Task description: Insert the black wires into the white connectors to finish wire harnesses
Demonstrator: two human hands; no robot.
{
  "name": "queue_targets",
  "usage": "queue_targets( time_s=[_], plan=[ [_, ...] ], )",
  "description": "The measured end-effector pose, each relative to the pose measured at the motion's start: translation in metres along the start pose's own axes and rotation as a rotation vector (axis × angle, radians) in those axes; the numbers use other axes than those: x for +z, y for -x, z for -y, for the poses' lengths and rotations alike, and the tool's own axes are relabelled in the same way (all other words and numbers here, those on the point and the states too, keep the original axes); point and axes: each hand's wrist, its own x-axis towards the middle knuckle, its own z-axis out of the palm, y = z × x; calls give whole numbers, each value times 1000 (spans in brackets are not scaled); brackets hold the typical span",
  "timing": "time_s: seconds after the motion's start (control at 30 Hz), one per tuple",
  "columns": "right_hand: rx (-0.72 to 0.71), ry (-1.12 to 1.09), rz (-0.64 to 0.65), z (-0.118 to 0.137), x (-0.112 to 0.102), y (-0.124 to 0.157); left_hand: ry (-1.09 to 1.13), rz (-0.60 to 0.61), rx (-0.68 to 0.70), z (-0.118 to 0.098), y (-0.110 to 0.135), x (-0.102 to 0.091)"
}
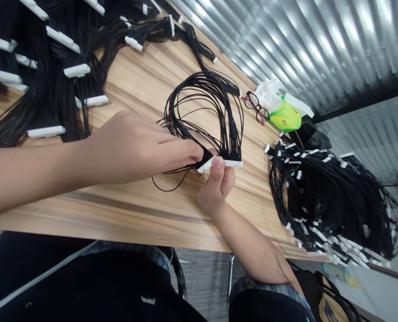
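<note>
A looped bundle of thin black wires (205, 107) lies on the wooden table (141, 85), ending in two white connectors (234, 163) at its near side. My left hand (135, 145) is closed, its fingertips pinching the wires right behind one white connector (205, 165). My right hand (217, 185) comes up from below with thumb and fingers pinched on that same connector. One loose black wire (167, 185) curls on the table beneath my hands.
A big heap of black harnesses with white connectors (48, 76) covers the table's far left. Another heap (329, 197) lies at the right edge. Glasses (256, 107), a green bag (286, 117) and white plastic (269, 91) sit near a corrugated metal wall (302, 40).
</note>
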Motion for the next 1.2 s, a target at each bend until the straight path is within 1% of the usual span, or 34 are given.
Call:
queue_targets(
  time_s=[0.07,0.17,0.3,0.33,0.4,0.47,0.53,0.6,0.67,0.73,0.8,0.87,0.93,0.97,1.03,1.1,1.2],
  plan=[
    [-8,27,20,-1,-1,1,-87,23,110,-1,-2,0],
    [26,84,41,0,-4,3,-176,25,137,-1,-6,0],
    [90,148,-20,4,-3,0,-316,-78,277,-2,-9,-7],
    [115,141,-44,5,-1,-2,-293,-88,319,-3,-9,-9],
    [162,105,-103,7,2,-7,-158,-83,404,-6,-7,-11],
    [181,67,-158,8,4,-10,25,-32,526,-11,-4,-11],
    [174,47,-162,8,5,-10,162,44,616,-15,0,-7],
    [157,34,-134,8,5,-8,234,114,646,-18,3,-1],
    [135,10,-130,8,4,-6,248,109,605,-18,5,4],
    [120,-11,-149,7,3,-4,215,39,513,-17,6,7],
    [113,-12,-137,6,2,-2,170,-15,373,-15,4,6],
    [90,10,-92,4,1,0,131,-16,206,-13,1,1],
    [27,52,-47,1,-2,2,77,-22,33,-11,-3,-4],
    [-8,78,-28,-1,-4,4,38,-22,-24,-10,-4,-6],
    [-53,133,12,-4,-7,6,-55,-23,-68,-9,-6,-10],
    [-60,173,51,-7,-8,7,-136,-23,-56,-9,-7,-11],
    [-52,178,94,-7,-9,7,-168,-54,-66,-7,-8,-12]
  ],
)
